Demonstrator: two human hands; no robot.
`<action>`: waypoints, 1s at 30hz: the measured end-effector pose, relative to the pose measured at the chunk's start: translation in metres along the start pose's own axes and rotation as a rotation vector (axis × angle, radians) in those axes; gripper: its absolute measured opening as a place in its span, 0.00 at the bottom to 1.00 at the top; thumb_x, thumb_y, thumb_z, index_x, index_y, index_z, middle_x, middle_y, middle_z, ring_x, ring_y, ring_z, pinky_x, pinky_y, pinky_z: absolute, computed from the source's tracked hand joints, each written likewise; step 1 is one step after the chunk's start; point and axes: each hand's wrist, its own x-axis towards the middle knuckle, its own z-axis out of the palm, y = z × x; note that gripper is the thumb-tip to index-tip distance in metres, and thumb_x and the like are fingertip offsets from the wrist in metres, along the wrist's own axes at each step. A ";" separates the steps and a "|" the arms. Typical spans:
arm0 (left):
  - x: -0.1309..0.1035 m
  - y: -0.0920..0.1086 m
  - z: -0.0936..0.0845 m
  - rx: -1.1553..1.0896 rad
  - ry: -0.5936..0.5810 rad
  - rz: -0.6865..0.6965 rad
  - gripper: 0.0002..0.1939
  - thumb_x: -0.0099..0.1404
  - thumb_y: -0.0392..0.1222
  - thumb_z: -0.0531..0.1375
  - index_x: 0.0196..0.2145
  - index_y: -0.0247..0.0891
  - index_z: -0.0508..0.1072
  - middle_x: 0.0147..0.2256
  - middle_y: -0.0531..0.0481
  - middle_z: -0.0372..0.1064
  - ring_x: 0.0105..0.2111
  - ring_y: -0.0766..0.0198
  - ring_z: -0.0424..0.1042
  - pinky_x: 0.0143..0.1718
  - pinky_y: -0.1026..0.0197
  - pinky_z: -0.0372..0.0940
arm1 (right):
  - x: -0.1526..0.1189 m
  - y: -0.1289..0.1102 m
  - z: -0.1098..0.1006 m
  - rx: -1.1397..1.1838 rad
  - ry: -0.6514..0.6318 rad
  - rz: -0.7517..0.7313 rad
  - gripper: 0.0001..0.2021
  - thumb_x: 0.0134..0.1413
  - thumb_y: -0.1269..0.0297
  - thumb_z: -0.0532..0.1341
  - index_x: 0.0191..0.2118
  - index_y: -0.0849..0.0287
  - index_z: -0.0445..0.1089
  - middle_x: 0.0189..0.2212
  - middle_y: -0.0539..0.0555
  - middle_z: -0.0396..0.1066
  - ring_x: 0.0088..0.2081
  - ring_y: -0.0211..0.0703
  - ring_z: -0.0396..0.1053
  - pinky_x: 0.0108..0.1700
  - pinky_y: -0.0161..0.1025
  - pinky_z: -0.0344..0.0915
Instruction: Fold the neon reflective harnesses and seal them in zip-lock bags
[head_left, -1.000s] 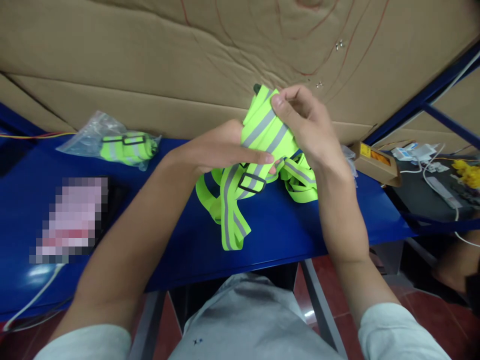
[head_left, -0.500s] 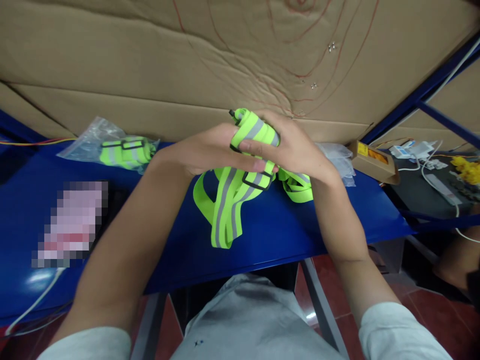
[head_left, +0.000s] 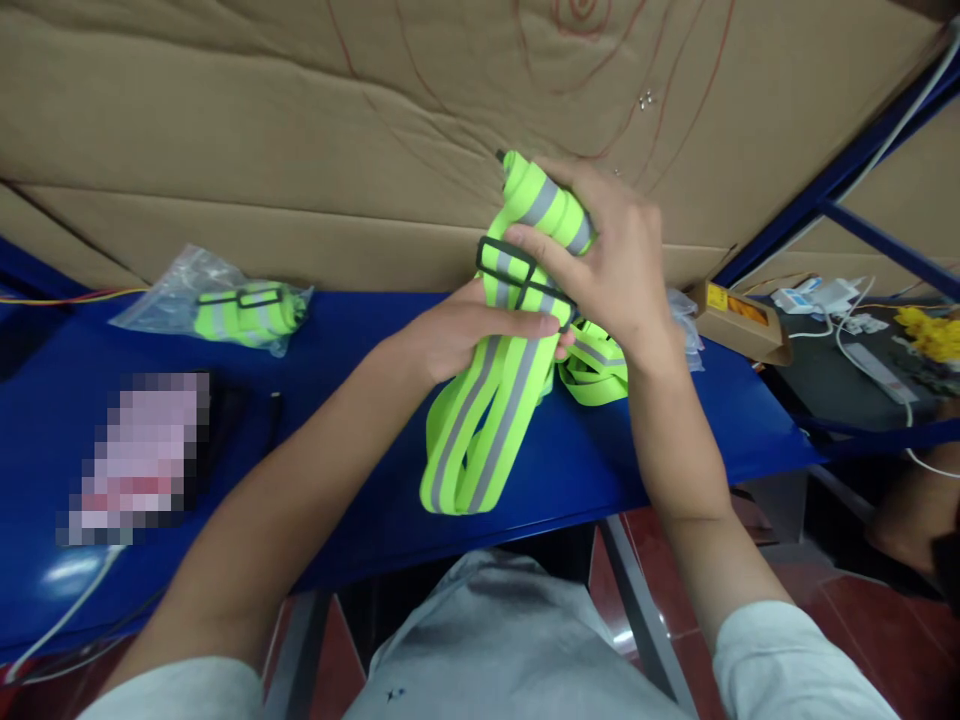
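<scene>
Between my hands is a neon-yellow reflective strap (head_left: 495, 420) with grey stripes and black slide buckles. Its upper part is wound into a thick roll, which my right hand (head_left: 611, 250) grips with the thumb across the front. My left hand (head_left: 487, 325) pinches the strap lower down, just under the buckles, its thumb lying over the band. From there the loose loops hang toward the table's front edge. Behind my right wrist, another bundled reflective strap (head_left: 596, 375) lies on the blue table (head_left: 360, 440).
A clear plastic bag (head_left: 180, 295) with a rolled strap inside lies at the back left. Nearer is a pixelated pinkish object (head_left: 139, 450) beside a white cable. To the right stand a small cardboard box (head_left: 739, 320) and yellow items (head_left: 934, 335). Cardboard (head_left: 262, 130) walls the back.
My right hand has lifted the rolled end up and to the right. My left hand has shifted right along the strap, and the buckles now show between the hands.
</scene>
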 end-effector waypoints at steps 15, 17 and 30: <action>-0.012 0.019 -0.019 0.565 0.032 0.085 0.21 0.55 0.46 0.76 0.46 0.39 0.81 0.44 0.46 0.82 0.44 0.49 0.81 0.48 0.52 0.76 | 0.004 0.002 0.011 0.769 -0.179 0.451 0.21 0.48 0.32 0.68 0.36 0.43 0.75 0.43 0.49 0.81 0.48 0.52 0.77 0.48 0.48 0.73; -0.011 0.016 -0.017 0.545 0.020 0.115 0.20 0.56 0.47 0.75 0.46 0.40 0.82 0.45 0.46 0.82 0.47 0.47 0.80 0.50 0.50 0.75 | 0.006 0.010 0.018 0.705 -0.207 0.417 0.19 0.50 0.35 0.68 0.37 0.43 0.76 0.45 0.50 0.81 0.52 0.55 0.76 0.52 0.51 0.74; -0.010 0.022 -0.025 0.658 0.033 0.262 0.20 0.61 0.46 0.71 0.49 0.40 0.80 0.49 0.45 0.79 0.51 0.46 0.76 0.55 0.48 0.71 | -0.007 -0.012 0.001 0.240 -0.398 -0.017 0.31 0.66 0.44 0.62 0.69 0.51 0.63 0.70 0.51 0.64 0.72 0.50 0.60 0.76 0.46 0.54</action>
